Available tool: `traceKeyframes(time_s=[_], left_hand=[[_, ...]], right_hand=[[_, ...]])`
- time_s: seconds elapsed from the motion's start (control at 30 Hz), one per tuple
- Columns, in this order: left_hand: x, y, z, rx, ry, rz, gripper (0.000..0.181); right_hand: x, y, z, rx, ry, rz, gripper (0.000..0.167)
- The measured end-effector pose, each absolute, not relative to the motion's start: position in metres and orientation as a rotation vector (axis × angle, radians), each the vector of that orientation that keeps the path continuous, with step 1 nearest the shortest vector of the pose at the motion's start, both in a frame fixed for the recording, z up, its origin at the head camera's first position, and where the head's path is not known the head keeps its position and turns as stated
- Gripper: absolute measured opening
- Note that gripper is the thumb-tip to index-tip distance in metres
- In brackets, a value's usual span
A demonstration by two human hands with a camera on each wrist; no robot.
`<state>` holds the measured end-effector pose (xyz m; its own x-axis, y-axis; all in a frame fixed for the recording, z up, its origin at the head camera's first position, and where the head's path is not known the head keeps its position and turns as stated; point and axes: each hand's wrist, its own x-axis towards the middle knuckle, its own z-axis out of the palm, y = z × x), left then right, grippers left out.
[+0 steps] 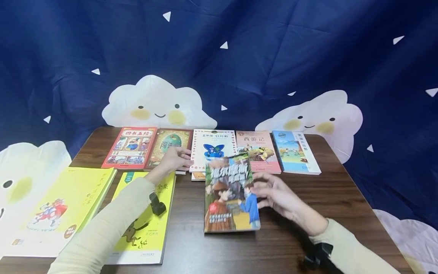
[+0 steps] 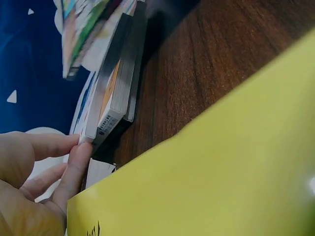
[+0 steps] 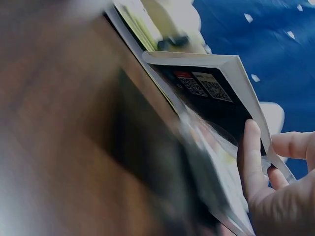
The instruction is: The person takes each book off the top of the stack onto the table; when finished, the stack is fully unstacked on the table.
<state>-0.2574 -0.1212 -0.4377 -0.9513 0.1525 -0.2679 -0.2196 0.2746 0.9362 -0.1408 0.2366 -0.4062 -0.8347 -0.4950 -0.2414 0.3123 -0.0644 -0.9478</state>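
Note:
My right hand (image 1: 278,194) pinches the right edge of a colourful book (image 1: 232,198), tilted above the table; in the right wrist view the fingers of that hand (image 3: 275,182) grip the book, whose dark back cover (image 3: 211,98) shows. At the back row, my left hand (image 1: 173,160) is at the lower left corner of a white book with a blue butterfly (image 1: 213,146). The left wrist view has this hand (image 2: 39,182) pinching a book corner (image 2: 89,130) between thumb and finger. Another book (image 1: 198,176) peeks out beneath the white one.
Also in the back row lie a red book (image 1: 130,148), a brown-green book (image 1: 171,139), a pink book (image 1: 260,152) and a blue-white book (image 1: 297,152). Two large yellow books (image 1: 65,205) (image 1: 150,228) lie front left, under my left forearm. A blue curtain (image 1: 239,76) hangs behind the table (image 1: 335,198).

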Motion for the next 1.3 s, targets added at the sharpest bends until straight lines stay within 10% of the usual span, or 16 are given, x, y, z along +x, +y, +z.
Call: traceKeyframes(time_s=[0.7,1.3], left_hand=[[-0.255,-0.121,-0.435,-0.072,2.291,1.685,0.050],[-0.254,-0.120,-0.432,-0.066,2.271,1.683,0.052]], right_hand=[[-0.103,0.169,-0.445,-0.154,1.818,-1.729,0.049],[-0.248,0.210,-0.421,-0.014,2.197,-1.715,0.052]])
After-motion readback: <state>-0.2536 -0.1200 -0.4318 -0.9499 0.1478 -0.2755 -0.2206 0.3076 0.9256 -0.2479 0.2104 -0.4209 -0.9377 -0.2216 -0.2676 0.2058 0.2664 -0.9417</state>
